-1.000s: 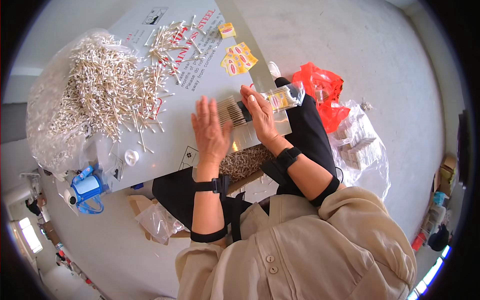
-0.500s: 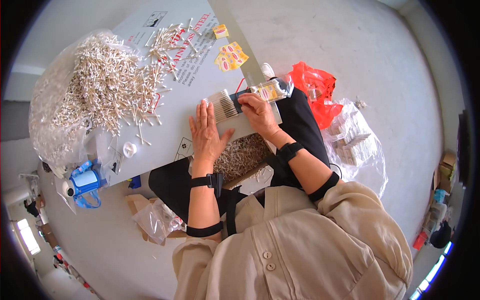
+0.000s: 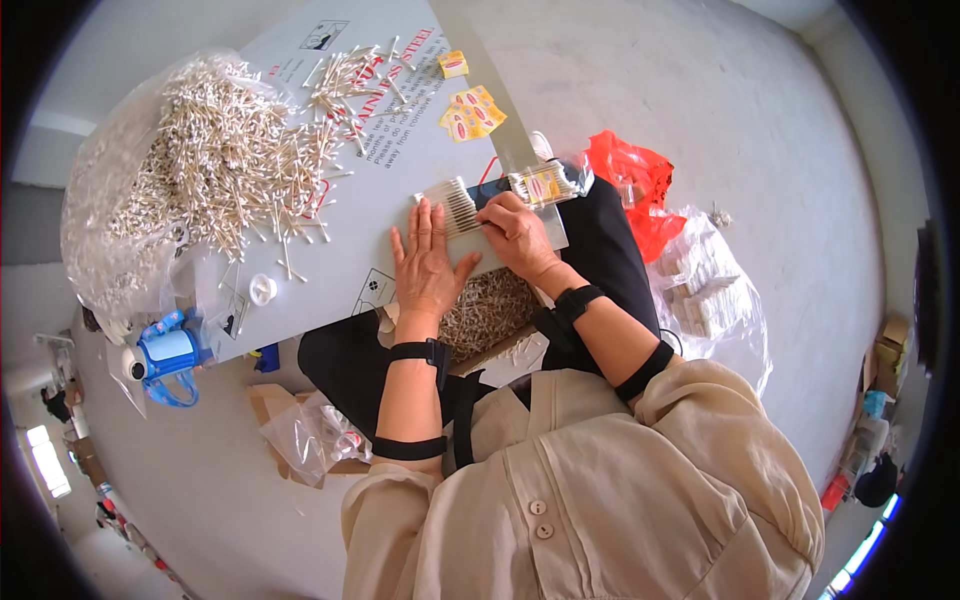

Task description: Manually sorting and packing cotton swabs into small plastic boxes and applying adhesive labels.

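Observation:
A row of cotton swabs [image 3: 447,203] lies side by side on the table sheet in front of me. My left hand [image 3: 430,265] is flat, fingers stretched out, their tips at the row's near left end. My right hand [image 3: 518,238] is closed, thumb and fingers pinched together against the row's right side; what they hold, if anything, is hidden. Beyond those fingers a dark flat strip [image 3: 488,190] lies between the row and a clear packet of swabs [image 3: 541,185] with a yellow label.
A big heap of loose swabs [image 3: 215,140] spills from a clear bag at left. Yellow cards [image 3: 472,113] lie on the far right of the table. A box of swabs [image 3: 490,315] sits below my hands. Nearby are a blue bottle [image 3: 170,353] and red bag [image 3: 625,165].
My right fingers have shifted from the dark strip nearer to me, along the row's right side. My left hand stays flat beside the swabs. The whole view has shifted slightly.

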A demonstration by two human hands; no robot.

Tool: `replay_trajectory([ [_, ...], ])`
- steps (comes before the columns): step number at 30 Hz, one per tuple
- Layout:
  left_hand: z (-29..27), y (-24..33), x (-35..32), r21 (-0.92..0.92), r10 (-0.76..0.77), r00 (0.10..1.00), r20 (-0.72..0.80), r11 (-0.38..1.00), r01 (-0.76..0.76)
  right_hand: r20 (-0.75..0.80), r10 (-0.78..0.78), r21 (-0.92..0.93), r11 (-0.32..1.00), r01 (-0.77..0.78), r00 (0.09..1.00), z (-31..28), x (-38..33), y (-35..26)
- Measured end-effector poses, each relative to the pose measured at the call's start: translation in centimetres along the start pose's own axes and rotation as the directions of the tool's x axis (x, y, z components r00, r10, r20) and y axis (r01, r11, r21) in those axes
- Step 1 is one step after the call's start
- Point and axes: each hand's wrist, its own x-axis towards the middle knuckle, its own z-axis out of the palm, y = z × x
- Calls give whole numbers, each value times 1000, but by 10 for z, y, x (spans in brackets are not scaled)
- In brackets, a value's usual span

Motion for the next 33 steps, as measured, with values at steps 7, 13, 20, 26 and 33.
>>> replay_trajectory([
  [7, 1, -1, -1, 5, -2, 1000, -12, 1000, 2, -5, -1, -20, 1000, 1, 1000, 2, 1, -3],
  [13, 0, 0, -1, 5, -7, 1000, -6, 1000, 7, 52, -25, -54, 998, 28, 998, 0, 2, -3],
  [20, 2, -2, -1, 3, 1, 1000, -17, 1000, -1, 23, 69, -32, 997, -68, 997, 1, 7, -8],
  [26, 2, -1, 0, 13, 3, 1000, -13, 1000, -3, 86, 28, -100, 995, -19, 996, 2, 8, -1],
  [33, 3, -2, -1, 15, 1, 1000, -22, 1000, -1, 46, 151, -85, 986, -146, 988, 3, 14, -9],
])
